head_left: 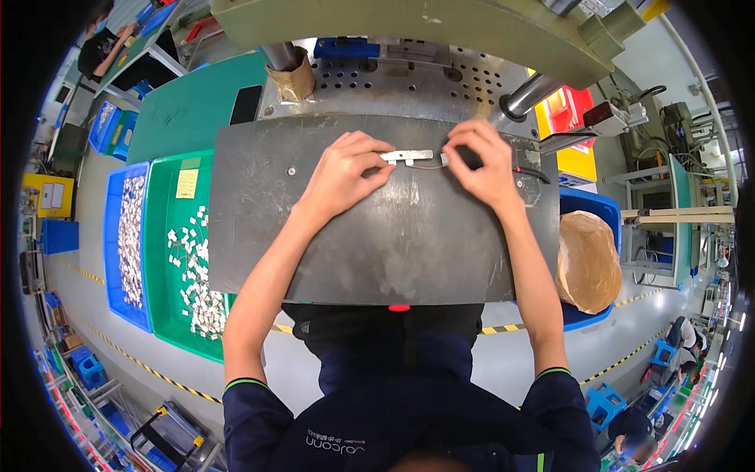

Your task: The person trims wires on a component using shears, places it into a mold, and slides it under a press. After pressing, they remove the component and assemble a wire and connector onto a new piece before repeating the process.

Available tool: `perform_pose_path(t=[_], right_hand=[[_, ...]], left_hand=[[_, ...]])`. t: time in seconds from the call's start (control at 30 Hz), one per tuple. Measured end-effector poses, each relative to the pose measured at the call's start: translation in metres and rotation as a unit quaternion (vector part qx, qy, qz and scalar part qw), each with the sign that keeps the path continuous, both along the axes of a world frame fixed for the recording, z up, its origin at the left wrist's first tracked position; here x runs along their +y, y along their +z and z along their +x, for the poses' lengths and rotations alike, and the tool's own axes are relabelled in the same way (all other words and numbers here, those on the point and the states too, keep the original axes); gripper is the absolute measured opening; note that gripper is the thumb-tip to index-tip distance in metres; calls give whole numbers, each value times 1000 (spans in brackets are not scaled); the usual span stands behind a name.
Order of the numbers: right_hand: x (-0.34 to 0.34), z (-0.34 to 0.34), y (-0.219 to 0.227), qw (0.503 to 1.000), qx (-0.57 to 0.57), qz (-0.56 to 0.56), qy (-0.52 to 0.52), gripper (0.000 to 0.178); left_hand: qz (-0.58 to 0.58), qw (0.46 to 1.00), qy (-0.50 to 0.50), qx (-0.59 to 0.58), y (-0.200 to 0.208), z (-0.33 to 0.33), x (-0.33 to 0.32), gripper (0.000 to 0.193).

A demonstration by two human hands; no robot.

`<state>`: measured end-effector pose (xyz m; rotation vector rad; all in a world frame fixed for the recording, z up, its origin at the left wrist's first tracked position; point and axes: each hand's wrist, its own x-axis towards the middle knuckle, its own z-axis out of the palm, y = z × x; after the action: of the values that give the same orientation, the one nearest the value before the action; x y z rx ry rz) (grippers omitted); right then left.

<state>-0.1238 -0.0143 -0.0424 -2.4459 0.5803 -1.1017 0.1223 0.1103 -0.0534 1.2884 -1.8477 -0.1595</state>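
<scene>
Over a dark metal work plate (370, 252), my left hand (346, 173) is closed in a pinch at the left end of a small silver metal bar (417, 154). A small white piece shows under the bar, and a thin pale wire (427, 167) runs from there to the right. At the wire's other end, my right hand (484, 167) pinches a small white connector (444, 159) between thumb and forefinger. Its remaining fingers are curled above. A dark cable (535, 174) with a red part lies just right of this hand.
Left of the plate stand a green bin (161, 315) with loose white connectors and a blue bin (114, 271) full of small parts. A blue crate (586, 198) lined with brown paper (588, 256) is at right. A heavy press beam (425, 35) spans overhead between steel posts (531, 96).
</scene>
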Motion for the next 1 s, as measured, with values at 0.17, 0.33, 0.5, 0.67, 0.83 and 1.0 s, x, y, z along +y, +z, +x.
perform_pose_path(t=[0.17,0.33,0.5,0.67,0.83,1.0], right_hand=[[25,18,-1,998,44,-3,43,18],[25,22,-6,998,55,-8,33,15],[28,27,-4,999,39,-11,25,14],[31,29,-7,999,42,1,-3,19],[33,32,-2,998,51,25,-32,26],[31,32,-4,998,55,29,-28,28]], left_hand=[[2,1000,4,-17,-1,-1,1,9],[-1,1000,8,-14,-2,-2,-1,10],[-7,1000,11,-20,0,-1,-2,10],[-13,1000,26,-7,-5,-5,-2,11],[2,999,41,9,-2,-7,-4,11],[-2,999,43,11,-3,-8,-3,12]])
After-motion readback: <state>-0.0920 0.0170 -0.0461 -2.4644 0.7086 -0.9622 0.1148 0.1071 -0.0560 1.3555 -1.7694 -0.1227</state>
